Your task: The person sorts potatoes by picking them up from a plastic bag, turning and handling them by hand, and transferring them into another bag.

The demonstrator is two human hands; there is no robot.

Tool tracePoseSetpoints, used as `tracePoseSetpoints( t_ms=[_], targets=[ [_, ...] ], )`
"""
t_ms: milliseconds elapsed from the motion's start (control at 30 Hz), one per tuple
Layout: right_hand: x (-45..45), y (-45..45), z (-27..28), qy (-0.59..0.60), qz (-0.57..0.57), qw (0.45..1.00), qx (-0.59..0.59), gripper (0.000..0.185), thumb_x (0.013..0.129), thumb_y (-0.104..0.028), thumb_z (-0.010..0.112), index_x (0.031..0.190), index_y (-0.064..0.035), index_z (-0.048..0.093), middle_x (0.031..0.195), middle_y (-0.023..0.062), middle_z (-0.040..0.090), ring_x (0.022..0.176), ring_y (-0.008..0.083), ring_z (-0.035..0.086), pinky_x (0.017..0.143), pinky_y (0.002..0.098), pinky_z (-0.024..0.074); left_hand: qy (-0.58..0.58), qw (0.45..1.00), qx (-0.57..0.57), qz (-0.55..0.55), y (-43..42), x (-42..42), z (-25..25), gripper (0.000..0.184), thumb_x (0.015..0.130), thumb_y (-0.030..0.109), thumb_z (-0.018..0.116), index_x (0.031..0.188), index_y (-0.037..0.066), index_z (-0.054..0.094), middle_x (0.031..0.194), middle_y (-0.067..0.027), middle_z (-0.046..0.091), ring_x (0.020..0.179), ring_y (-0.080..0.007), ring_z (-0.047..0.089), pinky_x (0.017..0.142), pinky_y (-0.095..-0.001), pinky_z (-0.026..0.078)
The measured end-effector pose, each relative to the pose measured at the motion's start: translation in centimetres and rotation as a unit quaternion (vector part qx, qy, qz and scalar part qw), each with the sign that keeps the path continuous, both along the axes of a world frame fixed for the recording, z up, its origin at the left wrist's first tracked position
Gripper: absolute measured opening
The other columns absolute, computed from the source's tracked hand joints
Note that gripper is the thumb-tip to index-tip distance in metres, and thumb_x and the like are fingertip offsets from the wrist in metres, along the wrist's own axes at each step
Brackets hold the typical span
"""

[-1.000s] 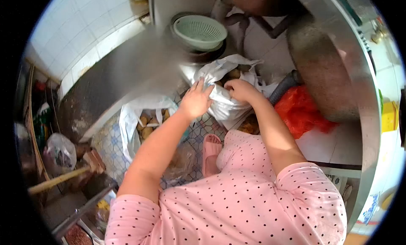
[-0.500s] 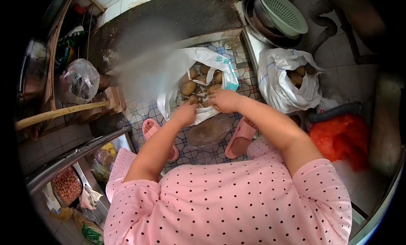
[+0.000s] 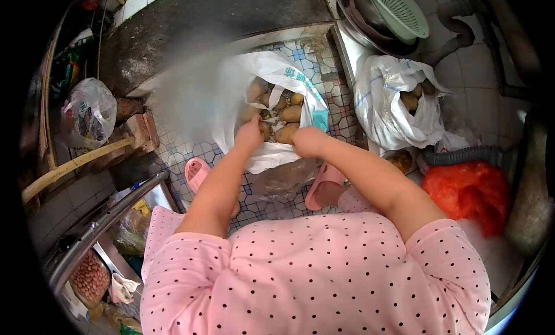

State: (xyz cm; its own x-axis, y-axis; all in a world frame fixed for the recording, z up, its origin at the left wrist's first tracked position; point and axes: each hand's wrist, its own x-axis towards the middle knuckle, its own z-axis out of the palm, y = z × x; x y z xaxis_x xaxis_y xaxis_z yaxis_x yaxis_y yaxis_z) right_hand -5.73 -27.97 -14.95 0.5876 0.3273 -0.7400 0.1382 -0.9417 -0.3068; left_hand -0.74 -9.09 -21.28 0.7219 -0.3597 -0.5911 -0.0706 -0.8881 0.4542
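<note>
An open white plastic bag [image 3: 272, 63] stands on the tiled floor, with several brown potatoes [image 3: 290, 113] inside. My left hand [image 3: 250, 133] reaches over its near side, fingers curled down among the potatoes; what they hold, if anything, is hidden. At the near right rim is my right hand [image 3: 310, 142], closed on the edge of the bag, right beside a potato [image 3: 286, 133]. To the right, a white woven sack [image 3: 378, 115] holds more potatoes.
A clear plastic bag [image 3: 280, 181] lies between my pink sandals [image 3: 325, 184]. Metal basins and a green colander [image 3: 399, 14] sit at the upper right, above a grey hose [image 3: 462, 155] and red bag [image 3: 468, 196]. A wooden handle [image 3: 75, 167] and metal rail [image 3: 104, 219] are left.
Both hands have left the woven sack and moved left to the open plastic bag. Since the middle frame, my left hand has reached further in and my right hand has shifted slightly right.
</note>
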Motion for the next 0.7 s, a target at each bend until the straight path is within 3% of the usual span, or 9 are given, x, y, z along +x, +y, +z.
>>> tracePoseSetpoints(
  t_ms=[100, 133, 233, 300, 433, 467, 567, 600, 700],
  targets=[
    [0.4, 0.1, -0.6, -0.079, -0.173, 0.974, 0.122, 0.038, 0.082, -0.026, 0.058, 0.110, -0.0015, 0.062, 0.099, 0.0199, 0.066, 0.093, 0.0360, 0.063, 0.089, 0.0410, 0.0459, -0.036, 0.978, -0.187, 0.088, 1.2, -0.5, 0.1, 0.050, 0.079, 0.011, 0.068, 0.122, 0.004, 0.045, 0.101, -0.0205, 0.063, 0.091, -0.0307, 0.064, 0.077, -0.0397, 0.051],
    [0.2, 0.4, -1.3, -0.115, -0.195, 0.960, 0.164, 0.044, 0.081, -0.029, 0.060, 0.117, -0.0025, 0.057, 0.103, 0.0210, 0.065, 0.096, 0.0364, 0.062, 0.088, 0.0407, 0.0462, 0.045, 0.944, -0.280, 0.166, 1.1, -0.5, 2.0, 0.051, 0.077, 0.008, 0.072, 0.121, 0.005, 0.046, 0.103, -0.0141, 0.062, 0.094, -0.0219, 0.063, 0.078, -0.0319, 0.051],
    [0.6, 1.4, 0.0, -0.164, -0.249, 0.914, 0.276, 0.066, 0.079, -0.035, 0.068, 0.132, -0.0053, 0.043, 0.113, 0.0230, 0.060, 0.105, 0.0371, 0.058, 0.089, 0.0401, 0.0462, 0.168, 0.820, -0.488, 0.248, 1.0, -1.1, 5.2, 0.044, 0.082, 0.006, 0.068, 0.121, 0.006, 0.046, 0.110, -0.0097, 0.059, 0.098, -0.0163, 0.059, 0.079, -0.0278, 0.051],
    [1.1, 1.4, 2.7, -0.120, -0.274, 0.895, 0.332, 0.074, 0.077, -0.037, 0.071, 0.136, -0.0073, 0.038, 0.120, 0.0227, 0.056, 0.110, 0.0372, 0.055, 0.091, 0.0397, 0.0450, 0.206, 0.798, -0.494, 0.279, 1.1, -1.4, 8.1, 0.043, 0.085, 0.006, 0.065, 0.122, 0.006, 0.044, 0.114, -0.0098, 0.056, 0.100, -0.0172, 0.058, 0.080, -0.0290, 0.051],
    [0.3, 1.9, 7.7, -0.260, -0.211, 0.869, 0.365, 0.071, 0.075, -0.027, 0.074, 0.134, -0.0066, 0.041, 0.118, 0.0202, 0.058, 0.108, 0.0363, 0.056, 0.092, 0.0395, 0.0443, 0.185, 0.782, -0.536, 0.258, 1.9, -1.7, 13.2, 0.045, 0.084, 0.002, 0.064, 0.122, 0.006, 0.041, 0.115, -0.0091, 0.053, 0.103, -0.0173, 0.056, 0.083, -0.0286, 0.050],
    [-0.3, 2.4, 9.1, -0.313, -0.235, 0.838, 0.380, 0.067, 0.072, -0.021, 0.075, 0.131, -0.0057, 0.046, 0.109, 0.0181, 0.062, 0.099, 0.0358, 0.060, 0.089, 0.0397, 0.0466, 0.152, 0.782, -0.558, 0.234, 2.2, -2.1, 14.2, 0.044, 0.084, 0.002, 0.064, 0.121, 0.006, 0.041, 0.115, -0.0086, 0.052, 0.105, -0.0176, 0.055, 0.084, -0.0286, 0.050],
    [-1.2, 2.2, 13.1, -0.204, -0.310, 0.828, 0.420, 0.057, 0.074, -0.014, 0.073, 0.127, -0.0051, 0.052, 0.111, 0.0127, 0.063, 0.100, 0.0295, 0.062, 0.090, 0.0363, 0.0470, 0.050, 0.791, -0.585, 0.175, 2.7, -3.1, 17.3, 0.046, 0.081, -0.006, 0.063, 0.120, 0.005, 0.041, 0.114, -0.0092, 0.053, 0.105, -0.0178, 0.055, 0.089, -0.0293, 0.047],
    [-1.6, 2.3, 14.1, -0.261, -0.275, 0.830, 0.409, 0.045, 0.076, -0.018, 0.073, 0.115, -0.0018, 0.059, 0.101, 0.0156, 0.066, 0.092, 0.0315, 0.063, 0.084, 0.0370, 0.0484, 0.032, 0.803, -0.571, 0.168, 3.0, -3.6, 18.7, 0.047, 0.081, -0.007, 0.063, 0.120, 0.005, 0.041, 0.114, -0.0096, 0.054, 0.105, -0.0177, 0.055, 0.090, -0.0295, 0.047],
    [-2.5, 2.3, 17.3, -0.291, -0.207, 0.885, 0.298, 0.036, 0.079, -0.029, 0.069, 0.104, -0.0027, 0.064, 0.093, 0.0205, 0.065, 0.088, 0.0353, 0.062, 0.078, 0.0401, 0.0484, -0.081, 0.847, -0.505, 0.145, 3.1, -4.7, 22.2, 0.045, 0.079, -0.002, 0.068, 0.116, 0.002, 0.044, 0.111, -0.0130, 0.059, 0.103, -0.0171, 0.058, 0.086, -0.0293, 0.047]
  ],
)
